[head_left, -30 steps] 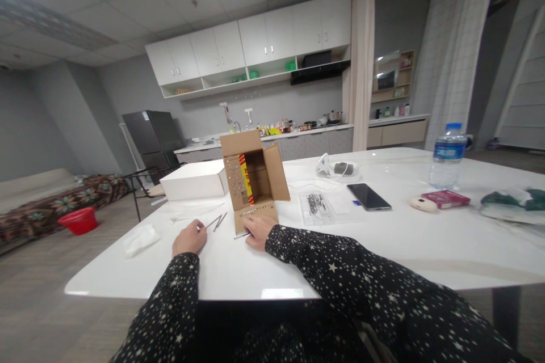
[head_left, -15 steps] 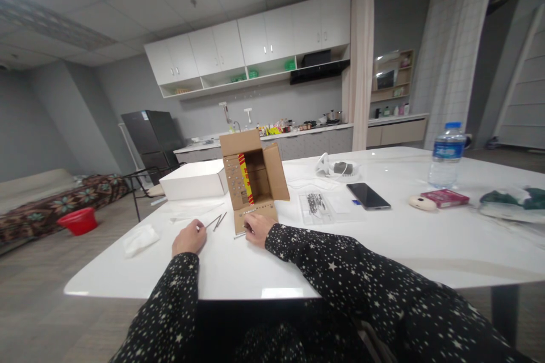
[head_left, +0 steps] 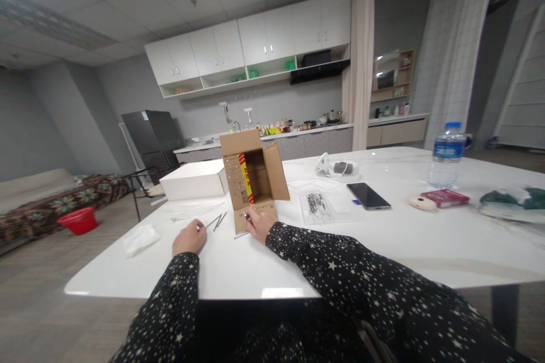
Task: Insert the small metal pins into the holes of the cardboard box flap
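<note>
I sit at a white table. An open cardboard box stands on its side in front of me, with rows of small screws stuck through its left flap and its front flap. My right hand is at the front flap, fingertips pinched on what looks like a small screw. My left hand rests on the table with curled fingers, holding the end of a thin metal nail; a second one lies beside it. Another nail lies on the table below the flap.
A flat white box sits left of the cardboard box, and a crumpled tissue lies near the left edge. To the right are a clear bag of nails, a phone, a water bottle and a red booklet.
My right hand has lifted from the table by the loose nail up to the box's front flap. My left hand has stayed where it was.
</note>
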Motion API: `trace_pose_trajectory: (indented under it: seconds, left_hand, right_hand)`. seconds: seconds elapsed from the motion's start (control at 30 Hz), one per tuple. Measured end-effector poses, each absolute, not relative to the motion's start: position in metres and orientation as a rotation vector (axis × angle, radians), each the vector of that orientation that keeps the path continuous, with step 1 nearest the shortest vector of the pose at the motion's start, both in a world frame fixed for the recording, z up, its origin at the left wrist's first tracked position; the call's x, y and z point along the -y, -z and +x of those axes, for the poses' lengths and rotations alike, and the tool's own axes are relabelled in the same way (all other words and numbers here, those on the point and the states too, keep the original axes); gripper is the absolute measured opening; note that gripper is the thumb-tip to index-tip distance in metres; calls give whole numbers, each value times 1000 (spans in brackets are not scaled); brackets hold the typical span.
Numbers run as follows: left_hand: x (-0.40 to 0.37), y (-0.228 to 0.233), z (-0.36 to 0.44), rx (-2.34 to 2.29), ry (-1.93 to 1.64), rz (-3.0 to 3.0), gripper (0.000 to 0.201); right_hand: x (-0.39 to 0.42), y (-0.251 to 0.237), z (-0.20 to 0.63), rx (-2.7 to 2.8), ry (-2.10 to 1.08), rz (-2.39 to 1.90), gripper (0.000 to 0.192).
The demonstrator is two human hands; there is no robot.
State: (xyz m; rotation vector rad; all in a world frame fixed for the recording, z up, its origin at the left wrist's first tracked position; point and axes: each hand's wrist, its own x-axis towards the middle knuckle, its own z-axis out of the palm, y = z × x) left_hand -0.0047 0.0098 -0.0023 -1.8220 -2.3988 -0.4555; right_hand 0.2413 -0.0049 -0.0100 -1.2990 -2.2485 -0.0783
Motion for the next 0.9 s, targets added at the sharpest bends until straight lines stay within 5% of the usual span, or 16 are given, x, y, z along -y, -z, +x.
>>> trace_pose_trajectory:
  seconds: [0.9]
  left_hand:
    - [-11, 4, -6, 2398, 436, -1823, 27]
  right_hand:
    - [-12, 7, 254, 2161, 322, -1231, 17]
